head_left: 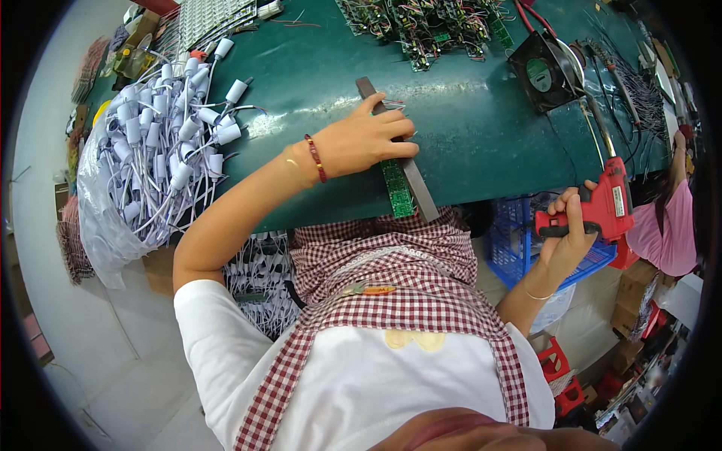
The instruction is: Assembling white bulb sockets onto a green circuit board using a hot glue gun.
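My left hand (374, 139) lies across a long dark grey bar (418, 188) on the green work table, fingers curled over it. Along the bar's left side runs a narrow green circuit board (397, 188), partly hidden beneath the hand. Thin wires (395, 104) show just past the fingertips. Off the table's front edge at the right, my right hand (568, 233) is closed round the handle of a red soldering gun (611, 201). Its long metal nozzle points away from me, toward a black fan (538, 73) on the table.
White lamp sockets with cables (180, 135) spill from a clear plastic bag (105, 203) at the left. Wired circuit boards (429, 30) pile up at the back. Loose wires (643, 86) lie at the far right. A blue crate (511, 244) stands below the table edge, near a person's pink garment (669, 237).
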`<state>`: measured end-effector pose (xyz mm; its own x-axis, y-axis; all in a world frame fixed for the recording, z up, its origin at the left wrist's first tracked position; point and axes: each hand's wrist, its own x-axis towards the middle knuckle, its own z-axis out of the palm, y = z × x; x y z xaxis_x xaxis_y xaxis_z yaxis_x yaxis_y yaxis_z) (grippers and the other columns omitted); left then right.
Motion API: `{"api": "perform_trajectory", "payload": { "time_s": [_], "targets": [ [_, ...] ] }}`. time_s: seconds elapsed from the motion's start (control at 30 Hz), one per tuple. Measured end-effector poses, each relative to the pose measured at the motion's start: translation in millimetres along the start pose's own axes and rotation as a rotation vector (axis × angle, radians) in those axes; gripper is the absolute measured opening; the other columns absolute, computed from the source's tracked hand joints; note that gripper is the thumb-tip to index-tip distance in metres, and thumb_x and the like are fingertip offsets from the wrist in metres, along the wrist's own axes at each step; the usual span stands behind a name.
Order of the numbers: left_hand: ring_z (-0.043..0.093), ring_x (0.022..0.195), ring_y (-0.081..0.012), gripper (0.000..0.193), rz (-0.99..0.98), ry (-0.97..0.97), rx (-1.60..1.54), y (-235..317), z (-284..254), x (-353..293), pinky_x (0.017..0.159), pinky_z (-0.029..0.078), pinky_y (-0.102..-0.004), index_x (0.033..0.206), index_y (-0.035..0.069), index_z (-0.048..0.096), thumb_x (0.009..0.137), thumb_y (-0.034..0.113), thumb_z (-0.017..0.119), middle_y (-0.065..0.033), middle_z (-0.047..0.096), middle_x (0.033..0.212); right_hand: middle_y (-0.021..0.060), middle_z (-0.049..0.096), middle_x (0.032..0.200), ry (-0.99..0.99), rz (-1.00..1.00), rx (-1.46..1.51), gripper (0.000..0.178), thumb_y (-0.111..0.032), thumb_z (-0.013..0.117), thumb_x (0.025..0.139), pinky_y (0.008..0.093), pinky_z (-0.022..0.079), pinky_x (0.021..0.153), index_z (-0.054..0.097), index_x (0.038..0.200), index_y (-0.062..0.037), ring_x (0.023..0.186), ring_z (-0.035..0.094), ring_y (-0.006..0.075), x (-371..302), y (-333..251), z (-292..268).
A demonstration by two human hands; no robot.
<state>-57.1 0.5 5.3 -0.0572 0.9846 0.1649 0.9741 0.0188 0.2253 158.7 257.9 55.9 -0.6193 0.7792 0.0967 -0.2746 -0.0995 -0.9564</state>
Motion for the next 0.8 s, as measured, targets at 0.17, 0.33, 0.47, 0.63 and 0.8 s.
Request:
{"api": "perform_trajectory", "payload": {
  "time_s": [0.17,0.33,0.47,0.63,0.8],
  "targets": [
    [0.051,0.109,-0.0214,0.032,0.062,0.039,0.062,-3,20,7,0.108,0.027,-0.0574,0.107,0.016,0.054,0.079,0.002,0.053,-0.0036,0.051,0.108,0.01,0.053,0.08,-0.051,-0.009,-0.005,0.036,0.002,0.06,0.085,0.027,0.046,0.059,0.046,0.118,-0.0005,0.067,0.052,0.0138,-5,-4,6],
    [0.051,0.111,-0.0211,0.031,0.143,0.009,0.013,-7,21,11,0.111,0.024,-0.0572,0.106,0.016,0.055,0.079,0.002,0.054,-0.0038,0.052,0.107,0.0103,0.053,0.08,0.013,-0.018,-0.017,0.036,0.003,0.059,0.085,0.0273,0.046,0.059,0.046,0.118,0.0003,0.066,0.052,0.0142,-5,-1,0],
    [0.051,0.11,-0.0216,0.032,0.145,0.038,-0.059,-11,25,9,0.112,0.023,-0.0572,0.104,0.016,0.056,0.076,0.001,0.056,-0.0041,0.052,0.105,0.0103,0.053,0.08,0.028,-0.007,-0.036,0.036,0.003,0.059,0.085,0.0275,0.047,0.058,0.045,0.118,0.0002,0.066,0.052,0.0144,-3,0,2],
    [0.05,0.113,-0.0239,0.029,0.068,0.012,-0.185,-10,25,4,0.111,0.019,-0.0591,0.104,0.014,0.057,0.077,0.018,0.062,-0.0062,0.052,0.106,0.0098,0.053,0.079,0.041,-0.028,-0.028,0.036,0.002,0.059,0.085,0.0272,0.046,0.058,0.045,0.118,0.0003,0.065,0.052,0.0142,-1,-5,6],
    [0.028,0.136,-0.0368,0.061,0.05,0.066,-0.138,7,33,-10,0.111,0.012,-0.0621,0.127,0.024,0.054,0.086,0.066,0.042,-0.0138,0.044,0.135,0.0087,0.052,0.077,0.057,-0.021,-0.025,0.037,0.001,0.061,0.083,0.0277,0.046,0.057,0.045,0.118,-0.0005,0.064,0.051,0.0141,3,-2,6]
  ]
}}
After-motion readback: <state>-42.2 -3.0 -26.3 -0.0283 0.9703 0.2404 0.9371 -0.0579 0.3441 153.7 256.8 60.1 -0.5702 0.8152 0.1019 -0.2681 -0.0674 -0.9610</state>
